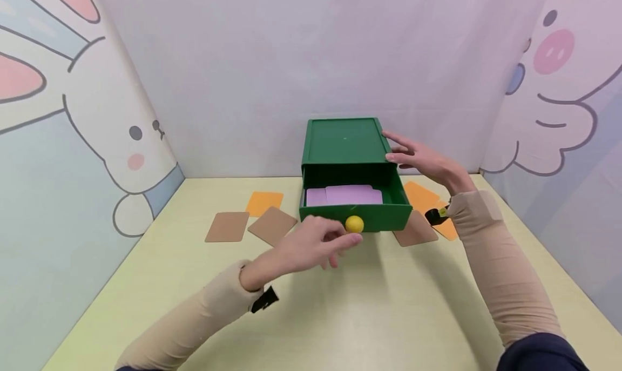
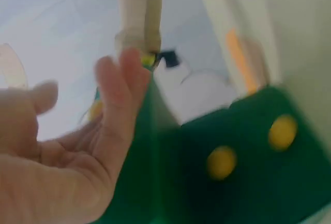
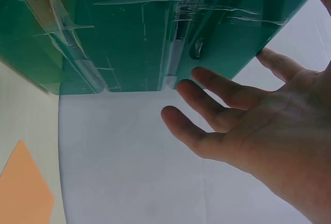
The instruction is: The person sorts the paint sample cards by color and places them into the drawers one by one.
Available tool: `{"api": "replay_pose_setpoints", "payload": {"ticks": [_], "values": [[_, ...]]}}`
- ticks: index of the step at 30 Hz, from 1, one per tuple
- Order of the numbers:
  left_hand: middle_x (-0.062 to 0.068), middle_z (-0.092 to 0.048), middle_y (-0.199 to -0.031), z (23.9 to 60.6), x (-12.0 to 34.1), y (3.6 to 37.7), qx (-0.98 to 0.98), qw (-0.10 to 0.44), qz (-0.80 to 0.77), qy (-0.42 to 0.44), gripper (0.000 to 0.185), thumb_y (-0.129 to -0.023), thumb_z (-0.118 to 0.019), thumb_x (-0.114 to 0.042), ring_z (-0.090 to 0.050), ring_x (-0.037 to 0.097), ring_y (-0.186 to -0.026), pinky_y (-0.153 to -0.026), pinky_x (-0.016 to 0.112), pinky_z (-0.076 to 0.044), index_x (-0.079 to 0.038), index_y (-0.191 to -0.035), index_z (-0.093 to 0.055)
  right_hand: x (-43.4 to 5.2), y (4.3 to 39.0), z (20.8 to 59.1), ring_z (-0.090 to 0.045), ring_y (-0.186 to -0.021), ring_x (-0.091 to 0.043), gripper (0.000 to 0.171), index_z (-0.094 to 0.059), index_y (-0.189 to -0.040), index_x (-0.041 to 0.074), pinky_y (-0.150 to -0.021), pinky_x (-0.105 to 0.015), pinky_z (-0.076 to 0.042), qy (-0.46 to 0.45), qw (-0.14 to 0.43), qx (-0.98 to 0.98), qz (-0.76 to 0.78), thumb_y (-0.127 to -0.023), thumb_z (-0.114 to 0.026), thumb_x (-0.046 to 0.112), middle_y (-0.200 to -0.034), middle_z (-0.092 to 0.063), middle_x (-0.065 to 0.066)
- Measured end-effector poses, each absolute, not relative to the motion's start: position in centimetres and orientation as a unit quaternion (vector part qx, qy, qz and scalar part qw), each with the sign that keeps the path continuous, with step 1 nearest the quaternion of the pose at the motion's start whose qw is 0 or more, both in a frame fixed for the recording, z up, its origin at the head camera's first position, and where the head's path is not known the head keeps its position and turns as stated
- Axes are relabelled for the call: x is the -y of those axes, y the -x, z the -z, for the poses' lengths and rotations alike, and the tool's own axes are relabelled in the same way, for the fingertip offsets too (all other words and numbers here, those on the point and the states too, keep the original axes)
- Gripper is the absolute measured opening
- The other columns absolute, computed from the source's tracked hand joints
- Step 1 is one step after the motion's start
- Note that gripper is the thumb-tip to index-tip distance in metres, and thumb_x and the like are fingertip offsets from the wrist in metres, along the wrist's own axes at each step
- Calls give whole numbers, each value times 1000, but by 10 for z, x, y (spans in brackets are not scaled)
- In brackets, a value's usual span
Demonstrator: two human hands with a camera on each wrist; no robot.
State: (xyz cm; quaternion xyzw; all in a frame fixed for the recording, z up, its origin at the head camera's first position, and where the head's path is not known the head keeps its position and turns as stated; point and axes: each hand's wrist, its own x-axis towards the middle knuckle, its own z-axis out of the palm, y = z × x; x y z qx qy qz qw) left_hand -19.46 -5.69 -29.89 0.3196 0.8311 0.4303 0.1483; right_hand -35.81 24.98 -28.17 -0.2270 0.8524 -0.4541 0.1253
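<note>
Reaching left hand (image 1: 311, 247) at yellow knob (image 1: 354, 224), fingers loosely curled

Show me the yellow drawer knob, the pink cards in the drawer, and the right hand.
yellow knob (image 1: 354, 224), head view, centre of the ball.
pink cards (image 1: 347, 195), head view, top of the stack.
right hand (image 1: 424, 160), head view, back of the hand.

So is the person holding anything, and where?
Nothing is truly gripped. The left hand has its fingers at the drawer's yellow knob, contact unclear. The right hand rests open against the green box side.
</note>
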Motion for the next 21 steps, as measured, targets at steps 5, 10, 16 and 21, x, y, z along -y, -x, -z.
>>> {"api": "replay_pose_setpoints", "payload": {"ticks": [5, 10, 16, 21], "values": [[21, -73, -91, 318, 46, 194, -729, 285, -582, -219, 55, -96, -49, -52, -73, 29, -69, -68, 40, -60, -1, -114, -60, -250, 358, 282, -23, -146, -35, 67, -11, -154, 40, -115, -59, -25, 228, 129, -849, 458, -99, -50, 36, -163, -9, -7], [24, -72, -97, 324, 34, 194, -655, 297, -672, -174, 63, -93, -49, -58, -74, 32, -80, -76, 42, -59, 2, -112, -56, -251, 359, 283, -24, -146, -35, 67, -11, -154, 40, -115, -59, -25, 228, 128, -848, 460, -99, -50, 35, -163, -10, -8], [25, -71, -101, 326, 25, 191, -624, 271, -721, -130, 59, -95, -51, -51, -74, 30, -85, -80, 38, -59, 5, -107, -61, -250, 359, 282, -23, -146, -36, 68, -10, -154, 40, -115, -59, -25, 227, 131, -850, 457, -100, -49, 36, -163, -11, -10], [26, -71, -100, 325, 20, 190, -618, 248, -737, -119, 54, -97, -52, -45, -74, 26, -83, -81, 37, -58, 8, -104, -62, -249, 359, 281, -22, -146, -36, 67, -9, -154, 40, -115, -60, -23, 227, 132, -852, 452, -100, -49, 37, -163, -10, -10]]}}
